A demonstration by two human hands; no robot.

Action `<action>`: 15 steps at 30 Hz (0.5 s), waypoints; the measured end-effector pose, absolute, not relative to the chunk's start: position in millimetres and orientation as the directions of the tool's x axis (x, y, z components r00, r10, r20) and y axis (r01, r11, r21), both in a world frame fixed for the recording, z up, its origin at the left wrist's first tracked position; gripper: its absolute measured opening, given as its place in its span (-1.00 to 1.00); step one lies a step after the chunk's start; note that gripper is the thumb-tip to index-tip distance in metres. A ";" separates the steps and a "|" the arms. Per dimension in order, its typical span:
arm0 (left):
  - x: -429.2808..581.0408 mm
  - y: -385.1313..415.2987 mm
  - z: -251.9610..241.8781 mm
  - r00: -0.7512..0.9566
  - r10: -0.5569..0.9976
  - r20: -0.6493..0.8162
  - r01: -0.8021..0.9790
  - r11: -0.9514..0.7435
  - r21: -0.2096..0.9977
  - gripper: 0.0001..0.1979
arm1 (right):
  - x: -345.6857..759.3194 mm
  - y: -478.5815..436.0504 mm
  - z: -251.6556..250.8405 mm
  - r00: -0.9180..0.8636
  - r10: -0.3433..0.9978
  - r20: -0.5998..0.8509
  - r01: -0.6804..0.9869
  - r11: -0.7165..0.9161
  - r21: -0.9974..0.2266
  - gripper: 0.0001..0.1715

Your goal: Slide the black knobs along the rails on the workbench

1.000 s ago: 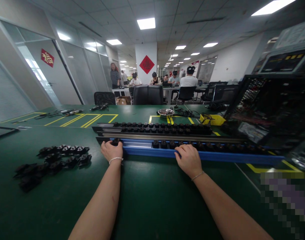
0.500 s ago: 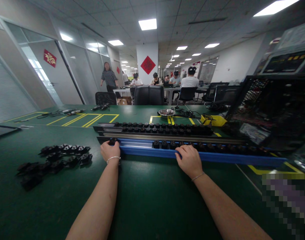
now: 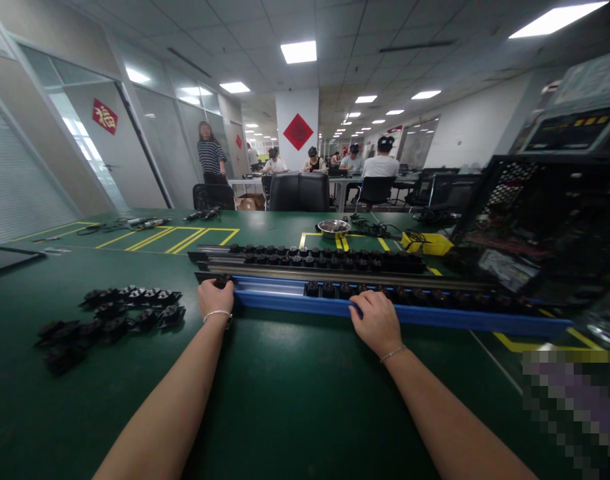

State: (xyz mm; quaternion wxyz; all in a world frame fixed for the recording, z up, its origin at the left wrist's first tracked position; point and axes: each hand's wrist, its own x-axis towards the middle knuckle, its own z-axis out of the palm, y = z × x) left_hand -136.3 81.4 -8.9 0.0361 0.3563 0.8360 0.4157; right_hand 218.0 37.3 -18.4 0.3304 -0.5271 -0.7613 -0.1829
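A long blue channel rail (image 3: 295, 302) lies across the table in front of me. A row of small black modules (image 3: 329, 289) sits in its middle and right part, while a bare stretch of channel shows toward its left end. At that left end, my left hand (image 3: 215, 300) is closed around a black module (image 3: 223, 281), mostly hidden by the fingers. My right hand (image 3: 377, 321) grips the rail's front wall near the middle, fingertips curled over the top edge. To the left, several loose black modules (image 3: 112, 328) lie in rough rows on the green table.
Behind the blue rail lie dark rails (image 3: 279, 272) with more black modules. Farther back are a metal bowl (image 3: 333, 228), a yellow bin (image 3: 429, 243) and cables. A black open-framed case (image 3: 545, 220) stands at right. People sit at a far desk; one person (image 3: 212, 157) stands at left.
My left hand has shifted slightly left along with the black module at the rail's end. My right hand stays on the rail. The standing person has moved a little left.
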 end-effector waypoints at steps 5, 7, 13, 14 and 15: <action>-144.3 84.6 -10.9 -0.728 0.640 0.248 0.576 0.374 0.727 -0.57 | 217.8 37.3 -18.8 -0.225 0.677 0.700 0.925 0.374 -0.064 -0.85; -148.6 86.6 -11.5 -0.728 0.638 0.250 0.571 0.364 0.736 -0.58 | 217.9 37.4 -19.1 -0.225 0.677 0.700 0.925 0.375 -0.065 -0.84; -161.8 90.4 -12.3 -0.736 0.627 0.255 0.569 0.370 0.734 -0.58 | 218.5 37.9 -19.0 -0.232 0.683 0.693 0.922 0.382 -0.068 -0.84; -163.7 90.7 -12.4 -0.738 0.625 0.256 0.570 0.372 0.733 -0.59 | 218.5 38.0 -18.9 -0.233 0.683 0.693 0.922 0.382 -0.066 -0.84; -165.7 91.1 -12.3 -0.741 0.620 0.257 0.569 0.376 0.731 -0.59 | 218.4 38.0 -18.7 -0.234 0.682 0.693 0.922 0.381 -0.064 -0.84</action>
